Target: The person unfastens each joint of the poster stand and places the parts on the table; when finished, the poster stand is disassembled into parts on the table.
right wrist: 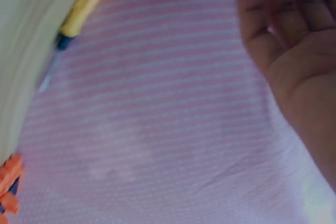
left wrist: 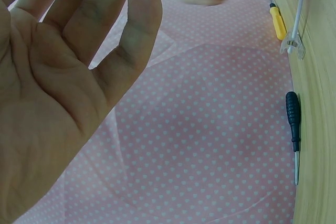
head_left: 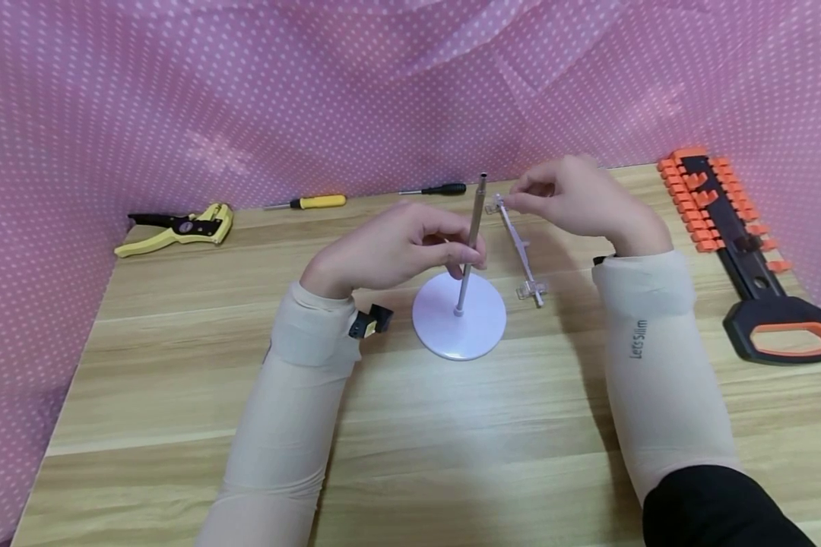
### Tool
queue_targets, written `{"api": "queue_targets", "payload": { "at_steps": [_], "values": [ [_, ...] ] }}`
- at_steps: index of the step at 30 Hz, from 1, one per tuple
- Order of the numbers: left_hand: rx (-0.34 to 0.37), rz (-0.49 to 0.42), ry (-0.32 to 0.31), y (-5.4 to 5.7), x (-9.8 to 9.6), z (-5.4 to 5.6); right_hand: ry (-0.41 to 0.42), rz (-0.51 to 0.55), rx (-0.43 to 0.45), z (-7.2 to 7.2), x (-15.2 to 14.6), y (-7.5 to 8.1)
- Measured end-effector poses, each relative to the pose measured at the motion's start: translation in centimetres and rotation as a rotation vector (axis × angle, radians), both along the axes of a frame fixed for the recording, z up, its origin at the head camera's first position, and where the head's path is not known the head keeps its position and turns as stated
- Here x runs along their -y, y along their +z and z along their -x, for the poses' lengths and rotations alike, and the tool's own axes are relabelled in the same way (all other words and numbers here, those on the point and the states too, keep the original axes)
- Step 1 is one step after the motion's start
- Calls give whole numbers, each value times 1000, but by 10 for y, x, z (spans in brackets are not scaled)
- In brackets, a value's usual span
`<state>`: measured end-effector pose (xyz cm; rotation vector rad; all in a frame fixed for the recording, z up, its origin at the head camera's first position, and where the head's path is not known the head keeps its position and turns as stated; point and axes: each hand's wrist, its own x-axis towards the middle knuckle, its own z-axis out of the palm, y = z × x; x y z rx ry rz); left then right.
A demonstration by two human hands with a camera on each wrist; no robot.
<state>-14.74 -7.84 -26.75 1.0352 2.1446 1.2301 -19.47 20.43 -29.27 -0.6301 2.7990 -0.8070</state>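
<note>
In the head view my left hand (head_left: pixel 410 243) pinches a thin metal pole (head_left: pixel 474 220) between thumb and fingers. The pole rises, leaning slightly, from the middle of a round white base (head_left: pixel 438 334) on the table. Just to its right is a slim pale rod (head_left: pixel 520 247) with clear plastic clips (head_left: pixel 532 289) at both ends. My right hand (head_left: pixel 581 197) hovers at the rod's far end, fingers loosely bent, with its thumb tip close beside the clip. The left palm (left wrist: pixel 47 98) fills one side of the left wrist view. The right palm (right wrist: pixel 310 66) shows in the right wrist view.
Yellow-and-black wire strippers (head_left: pixel 178 228) lie at the far left. A yellow-handled screwdriver (head_left: pixel 321 202) and a black-handled screwdriver (head_left: pixel 445 189) lie along the back edge. An orange-and-black rack-like tool (head_left: pixel 728 220) lies at the right. A pink dotted curtain (head_left: pixel 383 91) hangs behind the wooden table (head_left: pixel 178 365).
</note>
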Motion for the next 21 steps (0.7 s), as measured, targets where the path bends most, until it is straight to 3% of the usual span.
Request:
{"api": "queue_targets", "payload": {
  "at_steps": [5,9,21],
  "values": [
    [-12,-9,-9,-1,0,1,42,151,-44,-17,8,20],
    [-20,-4,-9,-1,0,1,76,206,-69,-28,12,31],
    [-8,-5,-13,-1,0,1,102,352,-65,-43,14,44]
  ]
}}
